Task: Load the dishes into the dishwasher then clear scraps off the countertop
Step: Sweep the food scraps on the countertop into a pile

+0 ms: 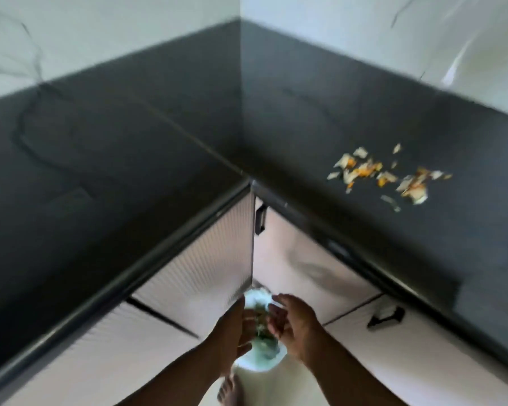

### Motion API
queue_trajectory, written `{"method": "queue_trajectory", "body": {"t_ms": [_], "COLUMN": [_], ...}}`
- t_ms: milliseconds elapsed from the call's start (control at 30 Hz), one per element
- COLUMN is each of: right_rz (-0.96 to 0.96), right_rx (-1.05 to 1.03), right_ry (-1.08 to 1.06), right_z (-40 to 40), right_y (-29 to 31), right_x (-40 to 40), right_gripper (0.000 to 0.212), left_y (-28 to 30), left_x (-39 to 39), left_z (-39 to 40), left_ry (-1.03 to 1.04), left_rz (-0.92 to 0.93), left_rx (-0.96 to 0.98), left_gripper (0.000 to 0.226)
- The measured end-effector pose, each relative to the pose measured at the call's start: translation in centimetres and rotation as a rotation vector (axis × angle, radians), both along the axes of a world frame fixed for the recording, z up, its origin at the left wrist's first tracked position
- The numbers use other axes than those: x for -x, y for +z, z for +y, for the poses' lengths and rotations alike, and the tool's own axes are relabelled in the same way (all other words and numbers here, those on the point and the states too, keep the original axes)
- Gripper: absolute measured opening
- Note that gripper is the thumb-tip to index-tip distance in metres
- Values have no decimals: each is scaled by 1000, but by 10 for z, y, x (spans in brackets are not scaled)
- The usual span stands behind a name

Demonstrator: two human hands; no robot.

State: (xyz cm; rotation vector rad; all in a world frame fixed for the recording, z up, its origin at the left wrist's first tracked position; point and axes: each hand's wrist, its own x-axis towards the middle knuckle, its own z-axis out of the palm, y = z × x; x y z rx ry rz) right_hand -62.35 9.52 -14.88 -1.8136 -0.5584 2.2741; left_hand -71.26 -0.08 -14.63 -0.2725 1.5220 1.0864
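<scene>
A scatter of orange and white scraps lies on the right wing of the dark countertop. Both of my hands are low, in front of the cabinet corner and over a white bin on the floor. My left hand stands on edge with its palm facing right. Close beside it, my right hand is cupped with its fingers apart. Blurred green bits show between the two palms, above the bin's opening. No dishes or dishwasher are in view.
The countertop is L-shaped and meets white marble walls at the back. Pale cabinet doors with dark handles run below its edge. My bare foot stands on the floor beside the bin.
</scene>
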Motion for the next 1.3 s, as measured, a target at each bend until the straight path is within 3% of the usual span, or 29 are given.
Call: {"method": "queue_trajectory", "body": {"t_ms": [133, 267, 433, 533, 600, 667, 733, 900, 967, 1100, 1300], "right_rz": [164, 279, 239, 88, -190, -443, -592, -856, -943, -1015, -899], "right_rx": [-37, -213, -537, -809, -1118, -1341, -1448, -1342, -1257, -1201, -1251], "right_ry": [7, 68, 27, 55, 177, 295, 401, 681, 766, 808, 858], "right_z": [0, 20, 64, 90, 105, 119, 128, 136, 144, 169, 207], "right_y": [108, 201, 258, 255, 245, 235, 227, 210, 207, 200, 196], "right_x": [0, 2, -8, -20, -33, -48, -61, -97, -109, -126, -137], "right_gripper": [17, 21, 15, 19, 20, 7, 25, 111, 133, 146, 146], "left_y": [83, 152, 214, 227, 229, 225, 220, 203, 196, 183, 171], "left_x": [1, 17, 37, 48, 55, 59, 60, 65, 69, 74, 41], "left_z": [19, 48, 76, 92, 104, 117, 127, 153, 164, 187, 210], "left_ry": [-4, 12, -86, -184, -275, -396, -554, -1071, -1266, -1446, -1418], "left_rz": [79, 151, 339, 397, 473, 618, 799, 1326, 1470, 1586, 1604], "left_rx": [-194, -382, -509, -560, -569, -565, -542, -305, -219, -102, -156], "left_gripper": [53, 54, 52, 50, 49, 50, 58, 109, 126, 132, 123]}}
